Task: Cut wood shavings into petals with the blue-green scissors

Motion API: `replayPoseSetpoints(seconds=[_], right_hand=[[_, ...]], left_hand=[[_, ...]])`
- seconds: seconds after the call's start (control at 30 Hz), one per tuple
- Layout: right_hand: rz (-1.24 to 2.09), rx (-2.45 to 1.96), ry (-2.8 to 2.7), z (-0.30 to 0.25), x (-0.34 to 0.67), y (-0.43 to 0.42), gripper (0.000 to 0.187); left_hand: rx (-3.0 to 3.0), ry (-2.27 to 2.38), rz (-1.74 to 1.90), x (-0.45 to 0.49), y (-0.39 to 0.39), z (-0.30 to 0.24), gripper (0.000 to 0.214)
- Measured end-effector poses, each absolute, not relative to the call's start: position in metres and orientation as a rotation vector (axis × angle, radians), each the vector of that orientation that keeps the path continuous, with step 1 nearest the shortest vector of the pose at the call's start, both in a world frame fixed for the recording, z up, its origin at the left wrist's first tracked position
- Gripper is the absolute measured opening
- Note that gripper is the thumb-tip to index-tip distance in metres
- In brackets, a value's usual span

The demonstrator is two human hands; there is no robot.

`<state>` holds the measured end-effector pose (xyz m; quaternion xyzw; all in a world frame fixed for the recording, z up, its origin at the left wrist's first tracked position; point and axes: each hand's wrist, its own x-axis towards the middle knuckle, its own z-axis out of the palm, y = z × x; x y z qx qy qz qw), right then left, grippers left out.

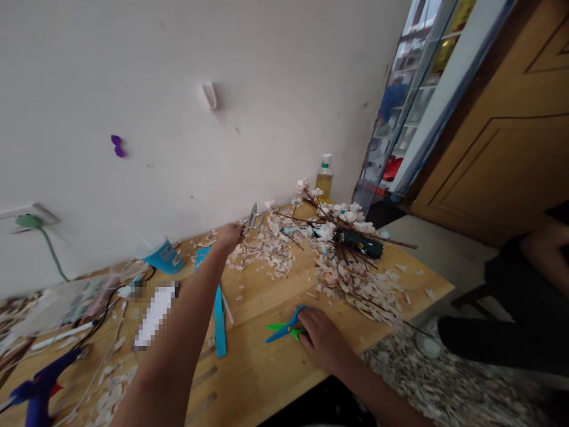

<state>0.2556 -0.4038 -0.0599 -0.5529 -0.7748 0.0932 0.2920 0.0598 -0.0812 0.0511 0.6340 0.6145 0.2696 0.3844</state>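
My left hand (229,236) is stretched far out toward the wall, closed on small metal pliers (253,220) just above a heap of pale shell pieces (267,246). My right hand (322,338) rests on the wooden table (262,367) near its front edge, fingers curled over the handles of blue and green scissors (284,329). Behind the scissors lies a bundle of thin branches with white-pink flowers (333,222) over a dark green tool (360,243).
A blue glue gun (38,388) lies at the near left, a tipped blue cup (160,252) by the wall, a blue strip (219,317) mid-table, a yellow liquid bottle (324,177) at the back. Another person sits at the right (524,296). Shell scraps cover the floor.
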Motion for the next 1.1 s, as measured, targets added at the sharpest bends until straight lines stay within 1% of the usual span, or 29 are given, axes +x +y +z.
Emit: replayPoseSetpoints(seconds=[0.13, 0.27, 0.47, 0.53, 0.7, 0.83, 0.93, 1.03, 1.1], right_hand=[[0.271, -1.465, -2.061, -0.058, 0.255, -0.405, 0.043], [0.274, -1.439, -2.103, -0.060, 0.254, -0.405, 0.040], [0.311, -1.434, -2.122, -0.056, 0.256, -0.406, 0.043], [0.314, -1.430, -2.127, -0.055, 0.256, -0.406, 0.045], [0.295, -1.423, -2.124, -0.058, 0.256, -0.405, 0.050], [0.255, -1.431, -2.146, -0.061, 0.256, -0.404, 0.050], [0.216, -1.434, -2.152, -0.061, 0.256, -0.404, 0.053], [0.172, -1.420, -2.126, -0.064, 0.255, -0.404, 0.053], [0.142, -1.413, -2.103, -0.067, 0.255, -0.404, 0.049]], left_hand=[[1.826, 1.802, 0.580, 0.052, -0.066, 0.045, 0.030], [2.037, 1.901, 0.459, 0.043, -0.052, 0.037, 0.029], [2.288, 1.805, 0.185, 0.014, -0.025, 0.030, 0.021], [2.345, 1.762, 0.098, 0.007, -0.017, 0.027, 0.021], [2.409, 1.741, -0.026, 0.000, -0.002, 0.018, 0.016], [2.437, 1.769, -0.003, 0.005, -0.006, 0.016, 0.016], [2.535, 1.735, 0.128, 0.022, -0.026, 0.016, 0.021], [2.659, 1.543, 0.252, 0.052, -0.063, 0.007, 0.026], [2.718, 1.314, 0.255, 0.072, -0.089, -0.003, 0.021]])
